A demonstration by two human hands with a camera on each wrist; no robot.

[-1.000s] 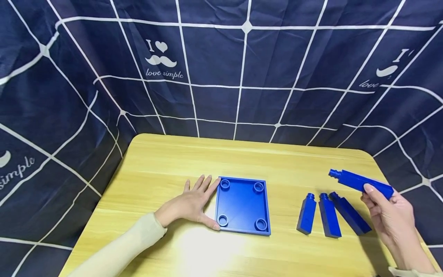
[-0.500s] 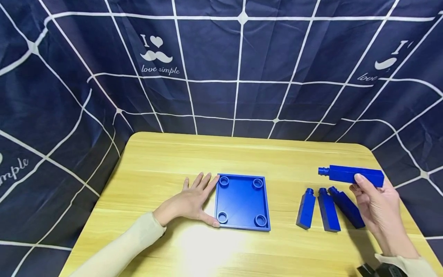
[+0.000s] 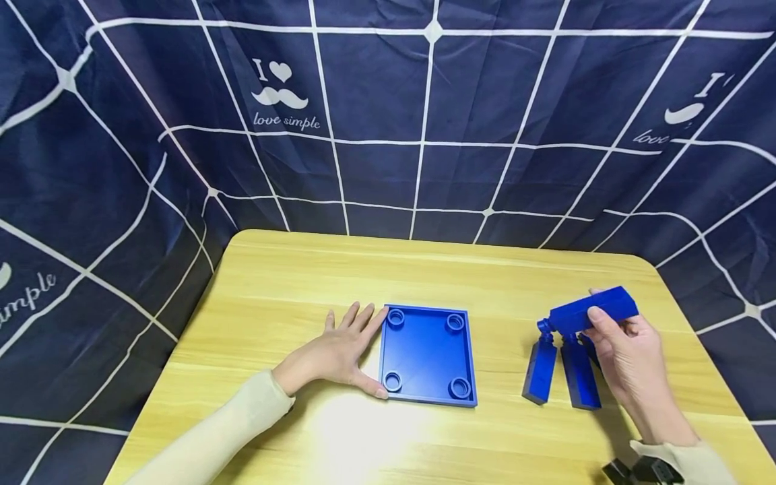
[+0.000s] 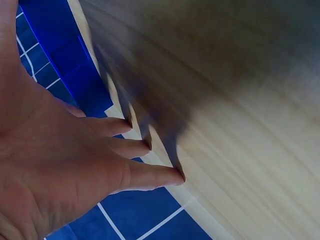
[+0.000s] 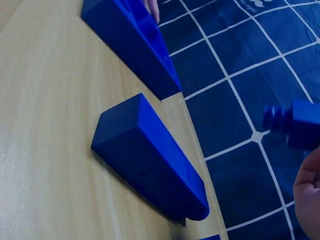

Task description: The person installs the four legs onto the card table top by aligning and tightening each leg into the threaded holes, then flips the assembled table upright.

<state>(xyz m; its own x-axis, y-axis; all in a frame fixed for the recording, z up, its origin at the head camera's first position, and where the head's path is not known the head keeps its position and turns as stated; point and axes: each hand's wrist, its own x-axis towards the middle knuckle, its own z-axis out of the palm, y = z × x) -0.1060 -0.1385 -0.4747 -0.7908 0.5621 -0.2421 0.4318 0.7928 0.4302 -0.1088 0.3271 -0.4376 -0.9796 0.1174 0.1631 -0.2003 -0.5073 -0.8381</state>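
A blue square tray-like plate (image 3: 427, 353) with a raised rim and round corner sockets lies on the table. My left hand (image 3: 333, 357) spreads along its left side, index finger and thumb touching the edge near two corners. In my right hand (image 3: 630, 364) is a blue square leg (image 3: 594, 312), pinched by the thumb and fingers above the table, its threaded end pointing down to the left. That end overlaps another leg (image 3: 539, 372) lying below. A second leg (image 3: 580, 374) lies beside it; a third is mostly hidden behind the right hand. The right wrist view shows the held leg's threads (image 5: 275, 119).
The light wooden table (image 3: 291, 269) has rounded far corners. A dark blue curtain (image 3: 376, 87) with white lines hangs behind it and at the sides. A black device (image 3: 649, 470) sits at my right wrist.
My right hand has moved left with the leg, whose threaded end has swung downward, over the legs on the table. The left hand stays against the plate.
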